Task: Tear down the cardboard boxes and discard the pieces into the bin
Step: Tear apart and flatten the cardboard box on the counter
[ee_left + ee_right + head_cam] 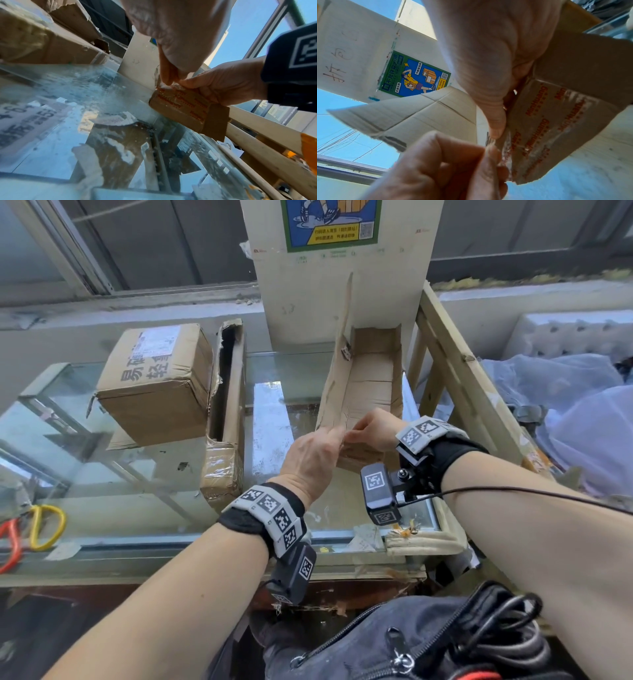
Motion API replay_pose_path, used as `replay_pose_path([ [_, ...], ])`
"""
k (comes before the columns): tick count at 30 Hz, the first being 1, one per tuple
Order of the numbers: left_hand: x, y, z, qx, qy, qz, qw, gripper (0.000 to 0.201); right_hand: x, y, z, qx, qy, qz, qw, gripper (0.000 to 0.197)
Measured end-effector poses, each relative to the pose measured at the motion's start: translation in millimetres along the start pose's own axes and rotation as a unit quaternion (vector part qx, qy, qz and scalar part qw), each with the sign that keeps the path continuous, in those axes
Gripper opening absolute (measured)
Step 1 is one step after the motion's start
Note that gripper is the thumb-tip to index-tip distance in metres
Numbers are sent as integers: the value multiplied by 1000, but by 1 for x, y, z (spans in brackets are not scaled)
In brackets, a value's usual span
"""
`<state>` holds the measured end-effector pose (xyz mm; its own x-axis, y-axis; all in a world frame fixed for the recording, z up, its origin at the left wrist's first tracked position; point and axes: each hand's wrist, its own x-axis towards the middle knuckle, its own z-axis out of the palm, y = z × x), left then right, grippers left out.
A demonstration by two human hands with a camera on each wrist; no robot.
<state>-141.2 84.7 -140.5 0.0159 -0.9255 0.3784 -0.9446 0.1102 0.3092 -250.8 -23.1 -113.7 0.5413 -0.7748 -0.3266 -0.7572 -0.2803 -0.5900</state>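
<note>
The left hand (313, 453) and the right hand (371, 429) meet at the near end of an opened cardboard box (368, 385), each pinching it where clear tape with red lettering (180, 100) crosses the near panel. In the left wrist view the left thumb and fingers (167, 75) pinch the top edge of that taped panel, with the right hand's fingers (190, 82) curled on the same edge just beside them. The right wrist view shows the right thumb (496, 121) pressed on the tape, and the left hand there pinching a loose end of it. The box lies lengthwise at the right side of a glass-topped bench (274, 419), its left wall standing up and its far end against a white pillar (342, 285) that bears a blue and green poster (330, 222). Towards the bench's far left sits a closed printed carton (154, 385), with a torn narrow carton (226, 412) just beside it. Scissors with yellow and red handles (37, 529) lie at the near left edge. A wooden frame (455, 371) stands past the right edge.
</note>
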Motion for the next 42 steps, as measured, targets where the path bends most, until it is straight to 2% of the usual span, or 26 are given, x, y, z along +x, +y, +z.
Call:
replay_pose_path([
  [2, 0, 1, 1, -21, 26, 1, 999, 17, 1, -2, 0, 21, 14, 5, 1000, 36],
  [5, -1, -6, 3, -13, 33, -33, 999, 28, -3, -6, -4, 59, 22, 6, 998, 35],
  [7, -2, -10, 2, -2, 37, -22, 999, 31, -4, -6, -7, 55, 26, 0, 998, 33],
  [10, -3, -9, -3, 25, 32, -13, 999, 26, -6, -5, -9, 48, 27, 3, 998, 32],
  [13, -1, -6, -7, 17, 0, -54, 998, 23, -9, -5, -8, 58, 30, -1, 998, 30],
  [17, 4, -1, -7, -10, -5, -74, 997, 15, -15, -9, -9, 53, 30, -76, 995, 22],
  [20, 7, 1, -8, -7, 21, -82, 996, 9, -17, -12, -10, 26, 43, -95, 994, 23],
  [25, 9, 5, -5, -34, 90, -72, 993, 10, -13, -16, -11, 25, 96, -46, 994, 29],
  [29, 6, 2, -2, -96, 76, -42, 992, 8, -16, -11, -17, 65, 99, -15, 993, 36],
  [31, 4, 2, -2, -104, 64, -31, 992, 6, -19, -8, -18, 101, 84, -26, 991, 22],
  [32, 4, 3, -2, -102, 61, -26, 993, 6, -21, -9, -18, 118, 74, -29, 990, 21],
  [35, 3, 5, -2, -94, 63, -29, 993, 8, -23, -12, -19, 108, 55, -13, 993, 37],
  [39, 4, 4, -7, -132, 67, -43, 988, 33, -23, -15, -20, 162, 70, -36, 984, 21],
  [40, 5, 4, -9, -130, 64, -42, 989, 36, -25, -16, -20, 153, 64, -30, 986, 19],
  [42, 7, 5, -12, -108, 65, -27, 992, 32, -23, -16, -22, 79, 46, -14, 996, 31],
])
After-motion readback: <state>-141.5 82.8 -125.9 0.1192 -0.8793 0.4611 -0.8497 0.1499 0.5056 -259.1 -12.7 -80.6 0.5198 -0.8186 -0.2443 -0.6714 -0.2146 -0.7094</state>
